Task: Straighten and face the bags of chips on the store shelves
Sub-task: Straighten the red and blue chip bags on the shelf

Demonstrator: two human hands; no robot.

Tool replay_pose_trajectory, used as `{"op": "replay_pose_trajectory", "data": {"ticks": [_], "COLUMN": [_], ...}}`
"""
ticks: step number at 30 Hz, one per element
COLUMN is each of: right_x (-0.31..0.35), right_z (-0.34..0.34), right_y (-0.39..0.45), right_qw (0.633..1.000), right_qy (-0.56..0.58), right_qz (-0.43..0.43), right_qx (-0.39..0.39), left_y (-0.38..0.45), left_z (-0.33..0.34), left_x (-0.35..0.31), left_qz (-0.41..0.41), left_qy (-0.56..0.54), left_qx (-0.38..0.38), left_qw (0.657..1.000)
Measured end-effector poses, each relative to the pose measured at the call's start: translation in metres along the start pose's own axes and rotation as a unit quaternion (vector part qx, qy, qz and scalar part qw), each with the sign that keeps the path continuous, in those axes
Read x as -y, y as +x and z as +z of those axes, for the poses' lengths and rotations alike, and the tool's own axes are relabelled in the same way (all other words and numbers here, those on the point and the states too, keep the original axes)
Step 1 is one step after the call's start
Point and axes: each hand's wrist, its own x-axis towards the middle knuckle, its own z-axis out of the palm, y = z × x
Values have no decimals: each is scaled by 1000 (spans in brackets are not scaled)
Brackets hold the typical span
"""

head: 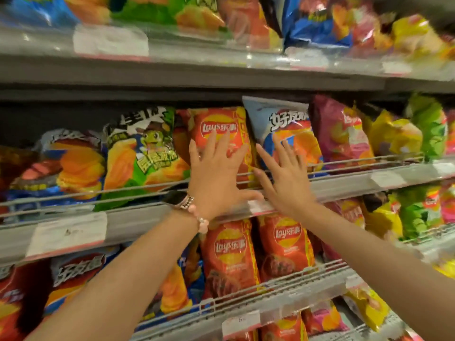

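— Where are our hands just now?

— Both up on the middle shelf [344, 185]. Our left hand [216, 173] lies flat on the red Lay's bag [221, 129], fingers straight and fanned, palm over its glossy, puffed front. Our right hand [285, 178] is spread the same way against the pale blue bag [283, 126] just beside it, thumb angled toward the seam between the two.

— How do those bags stand?

— The red one upright, logo facing us. The blue one leans a little, its crimped top corner poking up toward the shelf above. Both sit behind the thin wire rail [369, 166] along the grey shelf edge.

— And around them?

— A crinkled green bag [145, 153] with a cartoon frog slumps to the left; a magenta bag [342, 134] and a yellow one stand to the right. Below, two more red Lay's bags [231, 257] stand side by side. Paper price tags [69, 232] sit in clear strips; their print is too blurred for us to read.

— On our wrist?

— A watch [177, 200] and a bracelet of what look like pink beads [199, 217].
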Motion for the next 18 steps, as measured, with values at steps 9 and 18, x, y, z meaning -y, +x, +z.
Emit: {"op": "replay_pose_trajectory", "data": {"ticks": [9,18], "right_x": [2,-34], "right_z": [-15,-91], "right_y": [1,72], "right_qw": [990,923], "right_qy": [92,250], "right_qz": [47,275], "right_qx": [92,102], "left_y": [21,49], "left_z": [-20,-57], "left_x": [-17,0], "left_qz": [-75,-234], "left_qy": [-34,-265], "left_qx": [183,173], "left_qw": [980,919]}}
